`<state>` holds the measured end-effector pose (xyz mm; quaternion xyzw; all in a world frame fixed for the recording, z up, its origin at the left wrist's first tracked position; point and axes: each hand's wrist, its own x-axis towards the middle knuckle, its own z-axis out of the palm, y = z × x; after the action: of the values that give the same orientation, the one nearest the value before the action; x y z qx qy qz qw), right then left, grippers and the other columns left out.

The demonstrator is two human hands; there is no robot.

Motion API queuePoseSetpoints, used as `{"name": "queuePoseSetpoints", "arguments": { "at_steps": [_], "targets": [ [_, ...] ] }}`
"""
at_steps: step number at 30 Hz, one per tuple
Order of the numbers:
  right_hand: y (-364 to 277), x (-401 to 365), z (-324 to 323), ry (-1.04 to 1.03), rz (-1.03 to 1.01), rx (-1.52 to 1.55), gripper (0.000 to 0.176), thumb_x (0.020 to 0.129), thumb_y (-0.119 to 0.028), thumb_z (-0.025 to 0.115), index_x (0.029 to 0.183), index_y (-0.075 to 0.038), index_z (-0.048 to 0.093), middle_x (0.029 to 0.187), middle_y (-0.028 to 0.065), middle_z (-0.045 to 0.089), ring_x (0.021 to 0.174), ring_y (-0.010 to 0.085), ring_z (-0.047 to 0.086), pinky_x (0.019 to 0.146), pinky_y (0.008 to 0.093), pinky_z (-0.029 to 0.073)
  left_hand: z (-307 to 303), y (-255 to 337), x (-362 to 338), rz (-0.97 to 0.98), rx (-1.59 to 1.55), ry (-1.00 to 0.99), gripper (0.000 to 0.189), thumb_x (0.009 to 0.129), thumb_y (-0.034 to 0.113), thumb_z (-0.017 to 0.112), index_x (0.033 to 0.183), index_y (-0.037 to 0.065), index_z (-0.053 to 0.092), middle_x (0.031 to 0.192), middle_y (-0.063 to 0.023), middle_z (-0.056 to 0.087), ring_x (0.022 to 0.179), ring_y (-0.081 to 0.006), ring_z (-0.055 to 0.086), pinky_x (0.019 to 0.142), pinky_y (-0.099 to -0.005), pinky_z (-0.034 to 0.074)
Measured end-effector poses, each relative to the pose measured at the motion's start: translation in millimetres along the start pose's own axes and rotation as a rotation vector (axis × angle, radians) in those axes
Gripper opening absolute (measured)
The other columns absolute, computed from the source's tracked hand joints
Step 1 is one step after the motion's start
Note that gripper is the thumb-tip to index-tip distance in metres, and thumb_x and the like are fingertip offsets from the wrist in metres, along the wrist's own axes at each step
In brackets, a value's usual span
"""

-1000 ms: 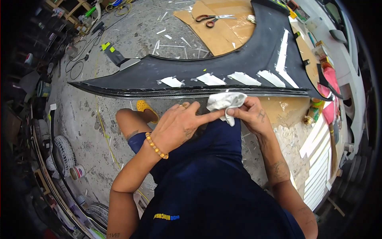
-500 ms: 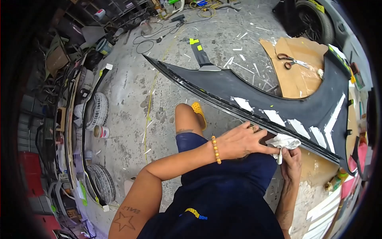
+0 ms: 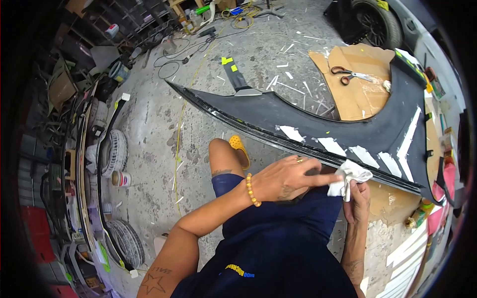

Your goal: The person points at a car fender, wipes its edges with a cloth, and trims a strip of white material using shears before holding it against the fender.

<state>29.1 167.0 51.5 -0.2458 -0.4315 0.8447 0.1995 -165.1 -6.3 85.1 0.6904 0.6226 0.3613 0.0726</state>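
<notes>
A crumpled white cloth is pinched in my right hand, just at the near edge of a dark car fender panel. My left hand has its index finger stretched out to the cloth's left side, its tip at or behind a fold. The other left fingers are partly curled and apart, with nothing visible between them. The panel's long near edge is a glossy black strip running in front of both hands. White strips of tape or filler lie across the panel's face.
Scissors rest on cardboard beyond the panel. A cable and white scraps litter the concrete floor. Tyres, a paint can and long trim pieces line the left. A wheel stands at upper right.
My left hand has shifted left, its index finger now straighter against the cloth. My right hand keeps hold of the cloth. The view has turned a little, moving the panel left in the frame.
</notes>
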Motion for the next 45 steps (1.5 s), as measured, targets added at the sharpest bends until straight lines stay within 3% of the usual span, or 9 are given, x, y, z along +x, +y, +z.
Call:
{"name": "queuePoseSetpoints", "arguments": {
  "at_steps": [5,12,17,25,29,33,36,40,45],
  "targets": [
    [2,-5,12,-0.029,-0.101,-0.026,0.034,0.096,-0.016,0.068,0.121,0.003,0.059,0.116,0.0088,0.066,0.105,0.0153,0.063,0.093,0.0304,0.049,23,24,9,-0.12,-0.109,0.01,0.083,0.088,0.003,0.059,0.159,0.012,0.018,0.074,-0.0106,0.057,0.068,-0.0309,0.06,0.068,-0.0404,0.05],
    [5,-7,19,-0.108,-0.097,0.064,0.03,0.097,-0.009,0.063,0.122,0.006,0.058,0.114,0.0108,0.066,0.103,0.0132,0.062,0.092,0.0274,0.047,52,39,17,-0.313,-0.39,-0.016,0.094,0.086,0.001,0.06,0.16,0.013,0.005,0.073,-0.0187,0.062,0.067,-0.0393,0.063,0.067,-0.0479,0.051],
    [8,0,18,-0.042,-0.117,0.104,0.033,0.093,-0.01,0.071,0.119,0.006,0.059,0.109,0.0097,0.068,0.098,0.0135,0.064,0.09,0.0281,0.049,44,53,21,-0.433,-0.835,-0.168,0.098,0.092,0.002,0.06,0.16,0.016,-0.01,0.072,-0.0096,0.056,0.057,-0.0154,0.054,0.057,-0.0302,0.048],
    [-14,-2,31,-0.108,-0.167,-0.106,0.034,0.093,-0.016,0.071,0.117,0.005,0.062,0.105,0.0081,0.068,0.093,0.0131,0.063,0.084,0.0277,0.048,31,43,13,-0.413,-1.767,-0.33,0.097,0.099,0.012,0.058,0.157,0.023,-0.019,0.077,-0.0094,0.056,0.05,-0.0123,0.054,0.042,-0.0223,0.047],
    [-24,0,42,-0.036,-0.195,-0.332,0.029,0.092,-0.023,0.072,0.101,0.004,0.069,0.083,0.0011,0.069,0.073,0.0046,0.058,0.067,0.021,0.043,35,40,5,-0.311,-2.194,-0.235,0.091,0.1,0.02,0.058,0.158,0.023,-0.012,0.078,-0.0133,0.056,0.047,-0.0148,0.053,0.033,-0.0218,0.044],
    [-49,5,46,-0.219,-0.107,-0.469,0.025,0.09,-0.018,0.075,0.103,0.003,0.069,0.089,0.0015,0.07,0.073,0.0045,0.057,0.065,0.0198,0.043,50,34,-15,-0.223,-2.516,-0.161,0.086,0.1,0.022,0.058,0.158,0.021,-0.006,0.076,-0.0148,0.055,0.044,-0.0173,0.054,0.03,-0.0222,0.044],
    [-51,9,40,-0.313,0.026,-0.458,0.027,0.086,-0.011,0.078,0.107,0.001,0.07,0.087,-0.0003,0.068,0.071,0.0049,0.056,0.065,0.021,0.043,46,34,-25,-0.29,-2.504,-0.178,0.087,0.1,0.024,0.06,0.159,0.019,-0.004,0.073,-0.0167,0.056,0.047,-0.0183,0.054,0.035,-0.0233,0.048],
    [-55,12,40,-0.416,-0.276,-0.792,0.023,0.077,-0.007,0.082,0.097,0.002,0.074,0.083,0.0022,0.065,0.077,0.0109,0.058,0.068,0.0274,0.046,37,36,-32,-0.346,-2.48,-0.185,0.085,0.1,0.024,0.059,0.159,0.012,-0.001,0.071,-0.0152,0.056,0.047,-0.0178,0.054,0.036,-0.0232,0.046],
    [-50,2,37,-0.433,-0.27,-0.867,0.023,0.079,-0.014,0.081,0.095,0.001,0.073,0.084,0.0075,0.062,0.077,0.0164,0.058,0.065,0.0303,0.046,19,31,-42,-0.517,-2.231,-0.245,0.077,0.098,0.024,0.058,0.157,0.004,0.013,0.067,-0.0147,0.055,0.048,-0.0181,0.053,0.037,-0.0233,0.043]
  ]
}}
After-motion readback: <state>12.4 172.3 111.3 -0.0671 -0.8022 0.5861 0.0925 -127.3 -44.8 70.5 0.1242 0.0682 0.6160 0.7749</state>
